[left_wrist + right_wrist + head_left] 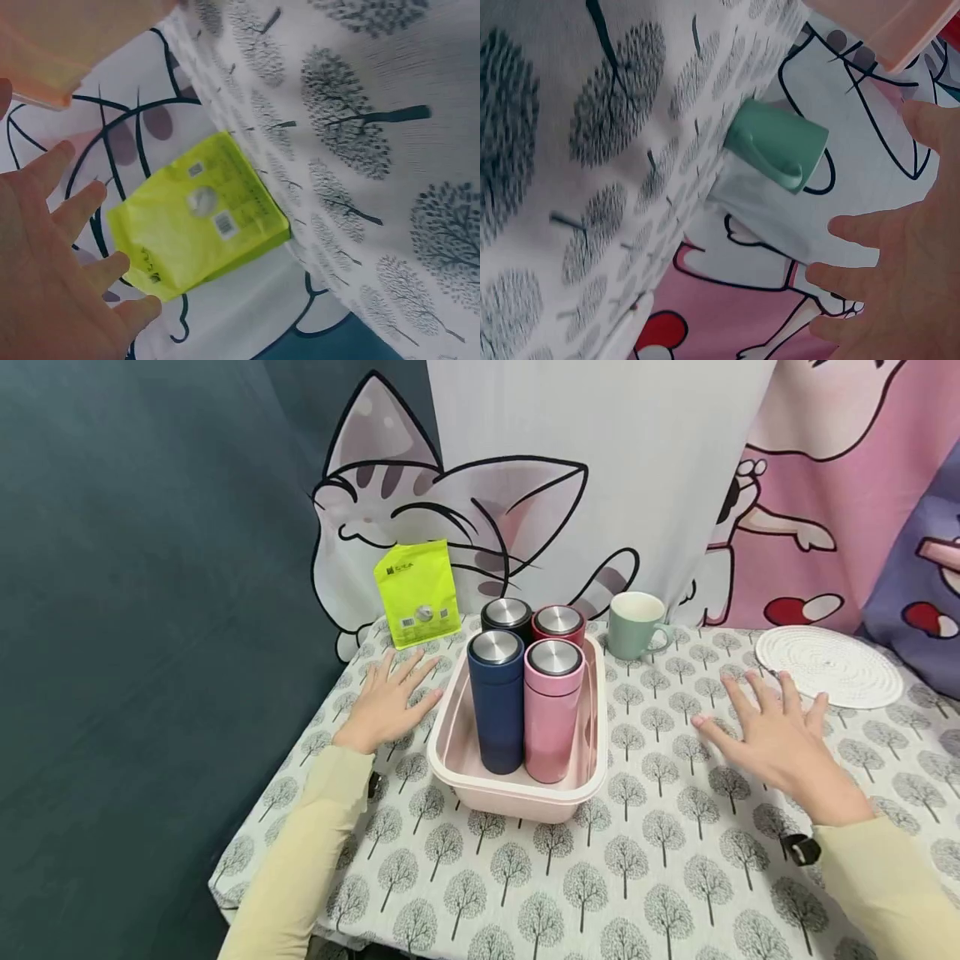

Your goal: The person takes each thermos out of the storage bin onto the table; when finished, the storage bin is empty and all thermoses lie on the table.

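A pink plastic basin [517, 806] stands mid-table with several lidded thermos bottles upright in it: a navy blue one [497, 710] and a pink one [553, 718] in front, a black one [507, 613] and a red one [558, 622] behind. To the left of the basin, my left hand [386, 703] is spread with fingers apart, holding nothing; a yellow-green pouch [418, 597] stands just beyond its fingertips. On the right, my right hand [776, 739] is likewise spread and bare, near a round white woven mat [828, 667].
A pale green mug [634, 627] stands behind the basin on its right, handle to the right. Tree-patterned cloth [585, 885] covers the table, whose left edge runs past my left arm. A curtain with cartoon cats [517, 410] hangs along the back.
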{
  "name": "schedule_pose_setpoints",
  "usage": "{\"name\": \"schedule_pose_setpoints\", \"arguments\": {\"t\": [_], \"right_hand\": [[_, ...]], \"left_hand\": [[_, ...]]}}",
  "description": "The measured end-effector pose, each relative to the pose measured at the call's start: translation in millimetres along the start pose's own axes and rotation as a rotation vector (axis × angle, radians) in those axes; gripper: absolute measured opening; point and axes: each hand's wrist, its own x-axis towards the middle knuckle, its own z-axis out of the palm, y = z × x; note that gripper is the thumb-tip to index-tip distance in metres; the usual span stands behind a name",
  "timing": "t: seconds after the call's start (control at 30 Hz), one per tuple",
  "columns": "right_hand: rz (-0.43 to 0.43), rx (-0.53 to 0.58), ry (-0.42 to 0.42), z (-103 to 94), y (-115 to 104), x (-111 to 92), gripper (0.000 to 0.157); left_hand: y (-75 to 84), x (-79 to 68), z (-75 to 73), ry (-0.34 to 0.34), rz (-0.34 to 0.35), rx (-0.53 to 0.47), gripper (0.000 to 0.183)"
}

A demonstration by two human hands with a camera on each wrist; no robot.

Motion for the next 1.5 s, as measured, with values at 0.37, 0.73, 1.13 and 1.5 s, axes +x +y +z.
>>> {"name": "schedule_pose_setpoints", "arguments": {"t": [0.37, 0.73, 1.13, 1.5], "right_hand": [[-0.135, 0.649, 0.129, -24.9, -76.8, -15.5, 0.06], [-0.248, 0.723, 0.045, 6.8, -154.7, 20.3, 0.07], [-0.249, 0.61, 0.085, 26.3, -181.8, 34.8, 0.078], [-0.322, 0.623, 0.288, 22.7, -169.9, 32.4, 0.068]], "left_hand": [[22.0, -16.4, -29.0, -0.255, -0.068, -0.702, 0.054], [36.7, -24.4, -31.7, -0.307, -0.119, -0.837, 0.045], [41.8, -27.0, -33.7, -0.262, -0.194, -0.802, 0.046], [61.3, -15.7, -43.0, -0.252, -0.198, -0.764, 0.044]]}}
